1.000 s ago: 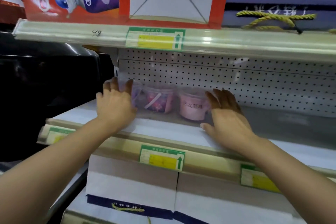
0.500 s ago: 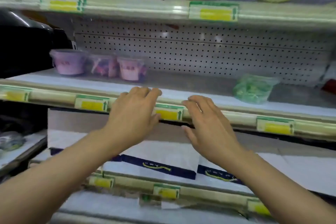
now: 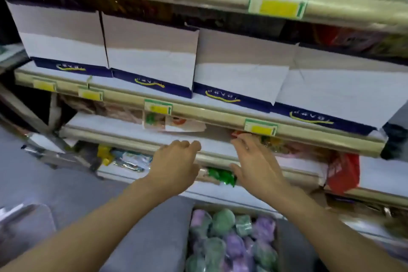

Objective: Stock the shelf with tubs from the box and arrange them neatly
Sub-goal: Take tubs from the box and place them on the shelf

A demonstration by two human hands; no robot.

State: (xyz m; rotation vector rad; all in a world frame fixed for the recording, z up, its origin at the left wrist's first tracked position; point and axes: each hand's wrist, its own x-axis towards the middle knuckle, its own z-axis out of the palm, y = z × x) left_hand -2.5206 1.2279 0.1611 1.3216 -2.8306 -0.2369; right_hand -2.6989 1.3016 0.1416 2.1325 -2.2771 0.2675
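Left hand [image 3: 176, 166] loosely curled, right hand [image 3: 257, 164] spread, both empty. Box [image 3: 278, 247] at 6 o'clock: reach down, grip tubs [image 3: 223, 223] by sides, lift upright.

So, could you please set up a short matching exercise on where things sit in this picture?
Things:
1. box of tubs
2. white and navy cartons
3. red bag
4. left hand

Places:
A. far right, on a lower shelf
B. bottom centre, below both hands
C. in a row on the upper shelf
D. centre, left of the other hand

Pairs: 1-B, 2-C, 3-A, 4-D
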